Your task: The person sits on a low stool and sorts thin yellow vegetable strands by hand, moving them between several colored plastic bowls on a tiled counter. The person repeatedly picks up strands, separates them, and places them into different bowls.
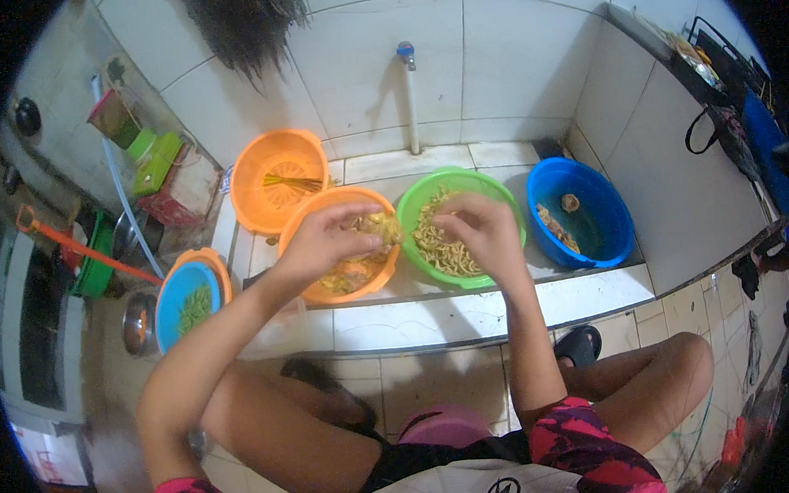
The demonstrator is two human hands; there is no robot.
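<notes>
My left hand [330, 240] is over the front orange plastic basin [386, 280], its thumb and fingers around a yellowish piece of food [381, 228]. The basin holds more yellowish pieces. Above the green plastic basin [461, 174] is my right hand [480, 225], fingertips pinched together; whether something small lies between them cannot be seen. Pale, thin curled strips of food [438, 247] fill the green basin's bottom. On the right, a blue plastic basin [617, 218] holds liquid, a roundish piece and several pale chunks. Thin sticks [292, 182] lie in the back orange basin [246, 157].
A tap [406, 55] on a pipe stands at the tiled wall. The raised tiled edge [425, 322] runs before my knees. At left are a light blue bowl of green vegetables [167, 312], metal bowls and a green scale [157, 164]. A partition [690, 211] rises at right.
</notes>
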